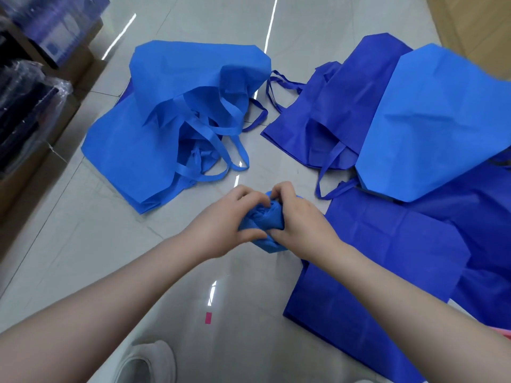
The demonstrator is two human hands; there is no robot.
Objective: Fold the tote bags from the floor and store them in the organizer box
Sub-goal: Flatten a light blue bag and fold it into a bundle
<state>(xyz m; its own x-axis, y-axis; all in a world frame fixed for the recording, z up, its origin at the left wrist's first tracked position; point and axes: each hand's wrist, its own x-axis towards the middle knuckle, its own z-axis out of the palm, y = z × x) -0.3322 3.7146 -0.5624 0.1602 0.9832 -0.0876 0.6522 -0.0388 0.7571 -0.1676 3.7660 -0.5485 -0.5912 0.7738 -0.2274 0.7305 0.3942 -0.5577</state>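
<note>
Both hands, left hand [221, 222] and right hand [298, 219], were clamped around a bunched light-blue tote bag [264, 217]; tighter, even tucking was judged advisable.

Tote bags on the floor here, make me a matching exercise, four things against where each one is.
Things:
1. bundled bag
2. light blue pile
3. dark blue bag
4. white shoe

Places:
A. flat on the floor, lower right
B. gripped between left hand and right hand
C. bottom edge, near the left forearm
D. on the floor, upper left, handles tangled

Pairs: 1-B, 2-D, 3-A, 4-C
</note>
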